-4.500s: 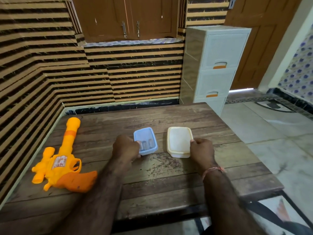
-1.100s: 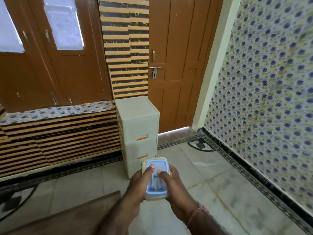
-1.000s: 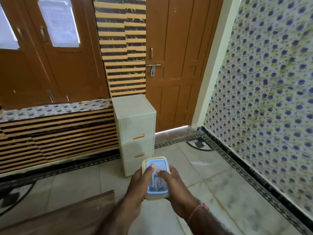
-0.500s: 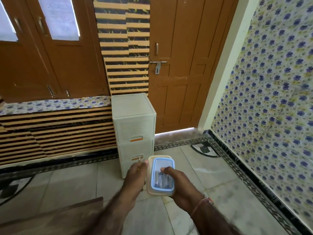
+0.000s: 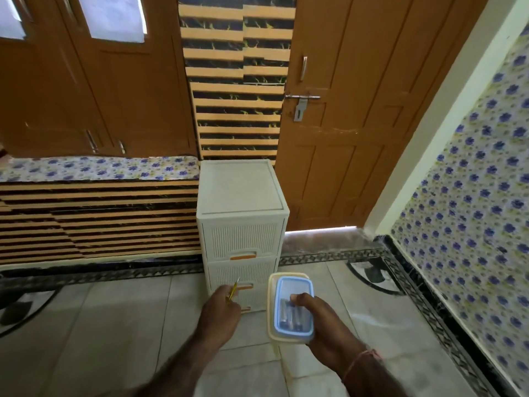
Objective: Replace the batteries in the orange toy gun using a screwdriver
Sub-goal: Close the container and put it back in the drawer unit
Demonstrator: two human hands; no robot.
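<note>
The screwdriver [image 5: 234, 290], a thin yellow-handled tool, is sitting pinched in the curled fingers of the left hand [image 5: 219, 313], its tip sticking up and away from the person. Just beside it, the right hand [image 5: 320, 322] is gripping 2 stacked boxes: a blue box [image 5: 293, 308] is resting in a cream box [image 5: 270, 305], with the thumb pressing down into the blue one and the other fingers hidden underneath. Dark batteries [image 5: 290, 314] are lying inside the blue box, too blurred to count. Both hands are hovering over the tiled floor [image 5: 114, 325]. Beyond them a white drawer unit [image 5: 243, 224] is standing on the floor against a striped wall [image 5: 237, 81], next to a brown door [image 5: 343, 138].
</note>
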